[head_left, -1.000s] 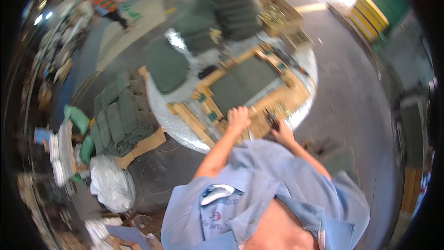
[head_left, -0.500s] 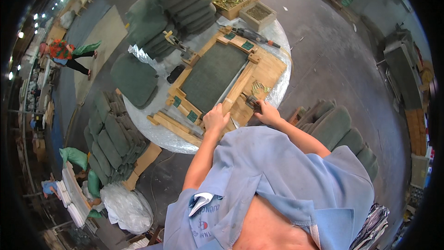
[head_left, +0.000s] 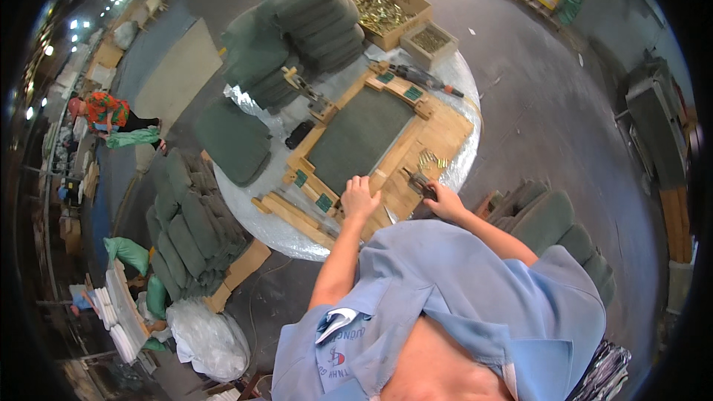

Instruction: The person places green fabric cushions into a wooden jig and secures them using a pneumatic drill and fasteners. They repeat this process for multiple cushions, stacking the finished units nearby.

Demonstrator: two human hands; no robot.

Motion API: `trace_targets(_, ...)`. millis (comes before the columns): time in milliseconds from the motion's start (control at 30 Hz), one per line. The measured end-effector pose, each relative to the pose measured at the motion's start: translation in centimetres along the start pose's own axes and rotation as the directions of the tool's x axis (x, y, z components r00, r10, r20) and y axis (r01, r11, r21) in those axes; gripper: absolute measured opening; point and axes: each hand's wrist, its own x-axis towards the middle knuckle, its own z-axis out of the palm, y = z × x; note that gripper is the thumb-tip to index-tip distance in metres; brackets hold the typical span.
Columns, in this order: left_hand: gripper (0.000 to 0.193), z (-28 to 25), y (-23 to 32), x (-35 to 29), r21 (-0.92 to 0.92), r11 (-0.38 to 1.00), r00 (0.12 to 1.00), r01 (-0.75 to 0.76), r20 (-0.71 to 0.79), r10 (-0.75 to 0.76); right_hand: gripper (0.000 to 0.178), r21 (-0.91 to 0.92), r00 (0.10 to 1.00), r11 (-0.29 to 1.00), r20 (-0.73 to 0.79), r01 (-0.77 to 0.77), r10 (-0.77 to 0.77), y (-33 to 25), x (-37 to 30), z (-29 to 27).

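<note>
A wooden jig with green patches at its corners surrounds a dark green padded panel on the round table. My left hand lies over the near edge of the panel and jig, fingers stretched out. My right hand is closed around the handle of a dark metal clamp at the jig's right side. Small brass-coloured fasteners lie loose on the plywood board just beyond it. Another metal clamp stands on the jig's far left.
A power tool lies behind the jig. Beyond it stand a carton of brass fittings and a small box. Green cushions are stacked behind, at left and at right. A person bends at far left.
My left hand has shifted from the wooden bar's near end onto the panel's near edge. My right hand stays at the clamp. The view has shifted; the distant person now bends over green material.
</note>
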Motion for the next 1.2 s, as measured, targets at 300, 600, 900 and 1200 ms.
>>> trace_targets(300,0.086,-0.6,-1.1,-0.3,0.051,0.997,0.995,0.052,-0.085,-0.047,0.051,0.028,0.991,0.995,-0.093,-0.093,0.095,-5.7,-2.4,-3.9)
trace_targets(600,0.096,0.2,-0.9,-0.2,0.105,0.993,0.999,0.046,0.001,-0.047,0.013,-0.023,0.854,0.916,-0.353,0.402,-0.383,-11.8,3.9,-1.9)
trace_targets(900,0.094,0.2,-1.3,-0.4,0.122,0.992,0.999,0.009,-0.034,-0.005,0.032,0.15,0.906,0.914,-0.262,0.378,-0.332,-10.6,5.2,-1.4)
trace_targets(1200,0.094,0.3,-1.1,-0.5,0.118,0.992,0.999,0.033,-0.032,-0.029,0.038,0.297,0.938,0.908,-0.269,0.296,-0.217,-9.8,1.4,-2.4)
